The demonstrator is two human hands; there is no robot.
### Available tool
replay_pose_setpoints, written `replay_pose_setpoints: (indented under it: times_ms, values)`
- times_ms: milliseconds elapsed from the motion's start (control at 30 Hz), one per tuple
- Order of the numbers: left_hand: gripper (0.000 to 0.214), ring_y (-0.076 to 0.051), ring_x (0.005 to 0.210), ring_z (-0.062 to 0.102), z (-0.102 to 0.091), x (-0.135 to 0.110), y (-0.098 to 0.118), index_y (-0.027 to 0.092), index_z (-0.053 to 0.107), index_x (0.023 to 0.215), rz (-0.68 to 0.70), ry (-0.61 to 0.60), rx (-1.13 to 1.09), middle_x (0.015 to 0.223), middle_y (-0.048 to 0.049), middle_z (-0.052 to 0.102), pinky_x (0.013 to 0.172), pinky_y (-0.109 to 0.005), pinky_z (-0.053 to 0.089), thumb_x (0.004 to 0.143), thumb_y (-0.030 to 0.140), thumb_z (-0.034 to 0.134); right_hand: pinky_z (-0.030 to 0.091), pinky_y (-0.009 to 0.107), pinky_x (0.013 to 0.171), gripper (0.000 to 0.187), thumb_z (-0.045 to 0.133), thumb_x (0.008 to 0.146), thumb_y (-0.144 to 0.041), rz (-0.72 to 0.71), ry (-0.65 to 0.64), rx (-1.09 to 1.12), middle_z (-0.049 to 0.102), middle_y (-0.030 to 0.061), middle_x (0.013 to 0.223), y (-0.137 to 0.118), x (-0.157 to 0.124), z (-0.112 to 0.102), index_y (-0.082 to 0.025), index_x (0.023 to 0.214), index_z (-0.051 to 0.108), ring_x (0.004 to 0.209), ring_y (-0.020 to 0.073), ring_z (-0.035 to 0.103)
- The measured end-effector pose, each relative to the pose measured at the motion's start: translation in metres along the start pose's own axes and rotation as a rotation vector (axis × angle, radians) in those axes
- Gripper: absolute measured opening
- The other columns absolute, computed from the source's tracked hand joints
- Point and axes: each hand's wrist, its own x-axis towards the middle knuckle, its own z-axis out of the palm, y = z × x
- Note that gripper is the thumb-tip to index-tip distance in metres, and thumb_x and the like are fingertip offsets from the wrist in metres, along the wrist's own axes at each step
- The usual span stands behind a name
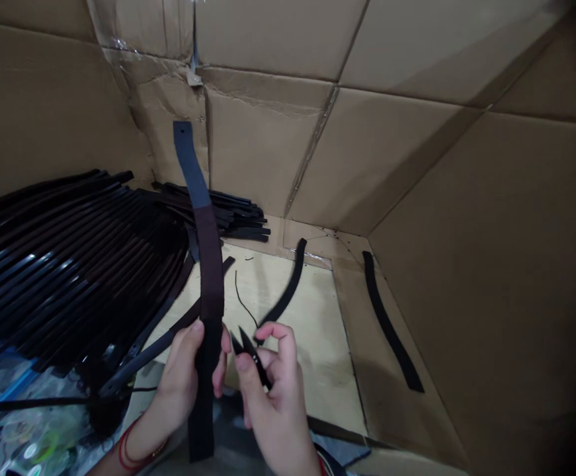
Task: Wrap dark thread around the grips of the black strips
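My left hand [183, 367] is closed around a long dark strap [211, 258], its thumb in front and its fingers behind. The strap stands nearly upright, blue-grey at the top with a small hole, brownish in the middle and black below. Just right of it, my right hand [275, 390] grips small black thread snips [252, 354], whose pointed blades are apart and close to the strap's edge. A black strip [288, 291] lies behind the right hand. Left of it, a thin black cord [242, 297] runs down toward the blades. The snips' handles are partly hidden by my fingers.
Many dark straps lie fanned in a large pile [79, 264] at the left, with a smaller stack [241, 218] behind. Another black strip [391, 324] lies at the right. Cardboard walls [268, 132] surround a pale board [317, 317]. Clear plastic bags [44, 430] sit at lower left.
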Motion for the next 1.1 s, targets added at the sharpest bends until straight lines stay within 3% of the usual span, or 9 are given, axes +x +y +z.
replay_pose_setpoints:
  times_ms: [133,267,500,633,733,833,900,1000,1100]
  values:
    - [0.052,-0.01,0.029,0.042,0.001,0.001,0.006,0.016,0.06,0.07,-0.072,-0.118,-0.19,0.036,0.0019,0.05,0.034,-0.019,0.034,0.092,0.057,0.037,0.025,0.016,0.027,0.029,0.067,0.083,-0.043,0.006,0.146,-0.027,0.053,-0.0063,0.056,-0.004,0.013,-0.007,-0.022,0.097,0.053,0.03,0.0043,0.035]
    - [0.051,-0.009,0.026,0.042,0.001,0.001,0.005,0.014,0.06,0.066,-0.123,-0.202,-0.274,0.033,0.0012,0.049,0.032,-0.017,0.032,0.091,0.055,0.041,0.027,0.015,0.028,0.026,0.066,0.084,-0.044,0.007,0.051,0.03,0.057,-0.0033,0.054,-0.006,0.024,-0.005,-0.018,0.09,0.063,0.031,0.0041,0.037]
    - [0.055,-0.008,0.026,0.039,0.005,0.0,0.001,0.014,0.06,0.061,-0.211,-0.293,-0.33,0.033,0.0016,0.045,0.031,-0.018,0.031,0.09,0.057,0.041,0.026,0.015,0.028,0.027,0.071,0.082,-0.042,-0.041,0.061,0.185,0.056,-0.0041,0.047,-0.003,0.027,0.001,-0.016,0.087,0.064,0.029,0.0041,0.038]
    - [0.056,-0.008,0.026,0.036,0.006,-0.003,0.002,0.014,0.061,0.061,-0.245,-0.353,-0.259,0.033,0.0018,0.044,0.032,-0.018,0.03,0.09,0.057,0.038,0.026,0.015,0.029,0.028,0.07,0.082,-0.044,-0.091,0.123,0.287,0.042,-0.0096,0.037,0.003,0.025,0.0,-0.018,0.079,0.061,0.028,0.0043,0.034]
    - [0.057,-0.009,0.027,0.037,0.004,-0.006,-0.001,0.015,0.062,0.064,-0.257,-0.341,-0.168,0.034,0.0015,0.046,0.033,-0.02,0.03,0.093,0.056,0.034,0.023,0.014,0.029,0.032,0.07,0.081,-0.047,-0.047,0.115,0.29,0.038,-0.0109,0.034,0.005,0.025,-0.006,-0.018,0.075,0.059,0.026,0.0038,0.031]
    - [0.052,-0.012,0.033,0.044,0.002,-0.006,-0.005,0.017,0.061,0.066,-0.192,-0.229,-0.061,0.037,0.0003,0.051,0.04,-0.022,0.037,0.092,0.057,0.04,0.018,0.014,0.028,0.036,0.072,0.078,-0.05,0.032,0.025,0.248,0.052,-0.006,0.041,0.004,0.027,-0.011,-0.016,0.081,0.06,0.026,0.0029,0.031]
    - [0.049,-0.014,0.04,0.05,0.0,-0.004,-0.005,0.018,0.061,0.066,-0.14,-0.148,-0.002,0.04,-0.0009,0.055,0.047,-0.024,0.042,0.089,0.058,0.046,0.019,0.015,0.028,0.039,0.071,0.077,-0.052,0.06,-0.019,0.191,0.057,-0.0018,0.046,0.002,0.028,-0.01,-0.016,0.074,0.058,0.027,0.0031,0.034]
    - [0.047,-0.014,0.044,0.051,-0.005,0.003,-0.003,0.018,0.061,0.064,-0.121,-0.105,0.047,0.044,-0.0011,0.056,0.049,-0.024,0.041,0.086,0.059,0.052,0.024,0.016,0.028,0.041,0.073,0.075,-0.051,0.056,-0.056,0.106,0.051,-0.004,0.042,0.002,0.029,-0.003,-0.017,0.063,0.053,0.028,0.0052,0.039]
    - [0.042,-0.011,0.041,0.042,-0.015,0.009,-0.004,0.017,0.06,0.068,-0.107,-0.025,0.051,0.045,0.0033,0.051,0.043,-0.022,0.033,0.084,0.056,0.058,0.025,0.016,0.029,0.04,0.074,0.073,-0.051,0.042,-0.091,0.014,0.048,-0.0054,0.045,0.007,0.034,0.002,-0.016,0.066,0.057,0.03,0.0058,0.041]
